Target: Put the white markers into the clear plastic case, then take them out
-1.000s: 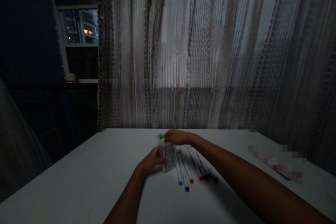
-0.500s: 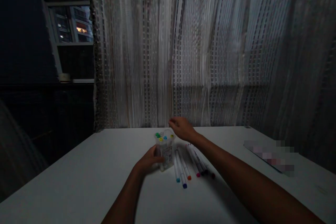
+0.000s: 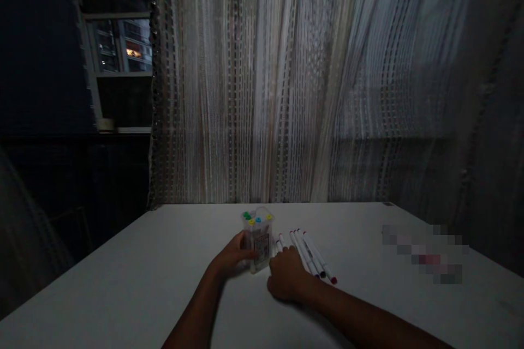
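A small clear plastic marker box stands upright on the white table, with several coloured marker caps showing at its top. My left hand is wrapped round its left side and holds it. My right hand lies knuckles up just right of the box, fingers curled down over loose markers that it hides. Several white markers with coloured caps lie in a row to the right of that hand. Whether the right hand grips one is hidden.
A sheer striped curtain hangs behind the table's far edge. A dark window is at the left. A blurred-out flat object lies on the table at the right.
My right hand has come down from above the box's top to the loose markers beside it. The left hand has stayed on the box.
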The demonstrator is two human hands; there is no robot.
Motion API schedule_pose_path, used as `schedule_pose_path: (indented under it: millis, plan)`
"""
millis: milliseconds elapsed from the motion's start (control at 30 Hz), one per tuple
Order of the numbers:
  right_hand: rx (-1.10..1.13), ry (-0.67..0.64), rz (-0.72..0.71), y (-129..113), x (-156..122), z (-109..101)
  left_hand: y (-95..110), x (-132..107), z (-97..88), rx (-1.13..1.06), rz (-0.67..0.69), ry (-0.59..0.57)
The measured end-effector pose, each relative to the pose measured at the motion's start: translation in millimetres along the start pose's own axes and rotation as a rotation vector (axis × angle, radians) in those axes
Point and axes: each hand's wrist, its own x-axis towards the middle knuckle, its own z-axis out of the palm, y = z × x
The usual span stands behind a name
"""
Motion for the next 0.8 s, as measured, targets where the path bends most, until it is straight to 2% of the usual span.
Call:
schedule_pose_path:
  millis: [100,200,400,433,500,600,700,800]
  plan:
    - [0.051,-0.018,0.091,-1,3,-5,-1,0,-0.4,-0.014,0.004,-0.02]
    - [0.077,0.01,0.156,17,5,-22,-1,0,-0.4,-0.023,0.012,-0.023]
    - [0.113,0.209,0.352,85,6,-89,0,1,-1.5,-0.06,0.003,-0.039]
    - [0.152,0.304,0.372,92,6,-102,0,1,-1.9,-0.061,0.0,-0.042]
    - [0.257,0.437,0.309,101,6,-125,-1,1,-2.5,-0.052,-0.009,-0.031]
    - [0.335,0.501,0.162,95,12,-148,-1,1,-2.8,-0.044,-0.015,-0.01]
    - [0.306,0.499,0.056,78,22,-154,-1,1,-2.4,-0.061,-0.004,-0.035]
    - [0.242,0.397,-0.031,58,35,-146,0,1,-1.9,-0.039,0.001,-0.033]
